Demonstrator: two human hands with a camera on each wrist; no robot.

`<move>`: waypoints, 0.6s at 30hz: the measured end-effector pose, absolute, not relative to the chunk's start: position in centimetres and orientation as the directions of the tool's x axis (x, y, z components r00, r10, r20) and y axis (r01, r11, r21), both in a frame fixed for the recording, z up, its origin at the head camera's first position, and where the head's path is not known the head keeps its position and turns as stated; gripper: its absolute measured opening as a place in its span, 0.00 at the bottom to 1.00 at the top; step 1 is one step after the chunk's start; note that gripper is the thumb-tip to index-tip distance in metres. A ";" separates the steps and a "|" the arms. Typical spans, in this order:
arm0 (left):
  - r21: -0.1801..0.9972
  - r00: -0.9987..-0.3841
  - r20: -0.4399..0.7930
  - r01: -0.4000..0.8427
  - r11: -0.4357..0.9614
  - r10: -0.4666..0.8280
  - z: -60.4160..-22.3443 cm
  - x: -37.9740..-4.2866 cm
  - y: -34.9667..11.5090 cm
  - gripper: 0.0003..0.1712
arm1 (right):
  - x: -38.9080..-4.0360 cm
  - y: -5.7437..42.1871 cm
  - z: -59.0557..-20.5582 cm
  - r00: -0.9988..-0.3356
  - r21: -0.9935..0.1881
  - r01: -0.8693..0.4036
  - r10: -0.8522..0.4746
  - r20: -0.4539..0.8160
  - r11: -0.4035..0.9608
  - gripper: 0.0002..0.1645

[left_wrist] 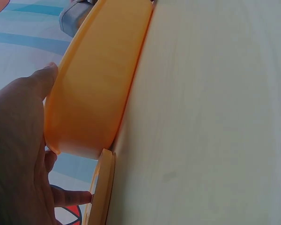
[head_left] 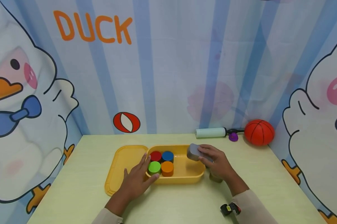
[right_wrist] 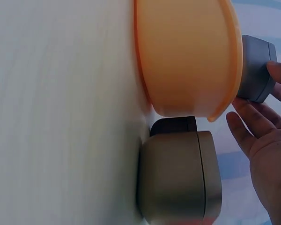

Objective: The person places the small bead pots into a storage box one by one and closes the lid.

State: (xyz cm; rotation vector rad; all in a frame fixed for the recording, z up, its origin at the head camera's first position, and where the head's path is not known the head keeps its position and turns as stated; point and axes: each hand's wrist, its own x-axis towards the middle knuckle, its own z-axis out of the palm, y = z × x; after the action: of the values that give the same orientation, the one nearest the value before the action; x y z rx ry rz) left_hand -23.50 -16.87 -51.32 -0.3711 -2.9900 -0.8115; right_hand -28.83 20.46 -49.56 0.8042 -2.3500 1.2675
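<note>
Left hand (head_left: 135,181) spreads against yellow container (head_left: 179,180), likely steadying it; right hand (head_left: 218,162) pinches grey case (head_left: 194,152) above the container's right end, probably leaving its underside unobstructed

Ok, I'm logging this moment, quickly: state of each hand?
Left hand: open, touching the yellow box.
Right hand: closed, holding a gray object.

I find the room bright, the light soft and diffuse. Weak, soft-edged shadows lie on the desk (head_left: 171,205) around the forearms (head_left: 237,183), a deeper one inside the yellow box (head_left: 182,180) beneath the grey block (head_left: 194,151). Head view: lettering (head_left: 97,28) crisp. Wrist views: dimmer, softer; desk surface smeared, dark shading beside the brownish object (right_wrist: 173,178). The box's wall deepens to red-orange at its foot.
</note>
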 end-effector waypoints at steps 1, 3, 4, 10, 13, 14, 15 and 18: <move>0.496 -0.971 0.083 0.234 0.836 0.222 -51.3 -23.5 -16.9 0.53 | -28.9 20.3 -49.6 -0.772 -0.635 -0.635 -0.322 0.548 0.440 0.25; 0.495 -0.971 0.084 0.234 0.837 0.222 -51.3 -23.5 -16.9 0.53 | -29.1 20.0 -49.6 -0.760 -0.614 -0.648 -0.337 0.555 0.451 0.25; 0.495 -0.971 0.088 0.237 0.836 0.223 -51.3 -23.5 -16.9 0.52 | -29.2 19.9 -49.7 -0.751 -0.602 -0.659 -0.345 0.563 0.452 0.25; 0.491 -0.971 0.085 0.237 0.838 0.224 -51.3 -23.5 -16.9 0.52 | -29.5 19.0 -49.7 -0.739 -0.579 -0.673 -0.374 0.561 0.461 0.23; 0.491 -0.971 0.082 0.235 0.839 0.224 -51.2 -23.5 -16.8 0.52 | -29.5 18.5 -49.5 -0.759 -0.591 -0.651 -0.378 0.531 0.476 0.23; 0.490 -0.971 0.081 0.234 0.840 0.224 -51.2 -23.5 -16.8 0.52 | -29.5 18.3 -49.5 -0.767 -0.598 -0.641 -0.378 0.518 0.481 0.23; 0.488 -0.972 0.079 0.233 0.841 0.223 -51.2 -23.5 -16.8 0.52 | -29.6 18.2 -49.5 -0.773 -0.602 -0.634 -0.380 0.507 0.485 0.24; 0.483 -0.972 0.077 0.231 0.844 0.222 -51.2 -23.5 -16.8 0.52 | -29.7 17.9 -49.4 -0.788 -0.616 -0.616 -0.386 0.480 0.492 0.25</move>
State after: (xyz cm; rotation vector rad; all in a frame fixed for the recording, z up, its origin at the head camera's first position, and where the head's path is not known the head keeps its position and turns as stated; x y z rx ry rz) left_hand -23.53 -16.82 -51.22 -0.3690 -2.9995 -0.7898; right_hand -29.71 17.88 -49.43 0.8486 -2.4613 1.1831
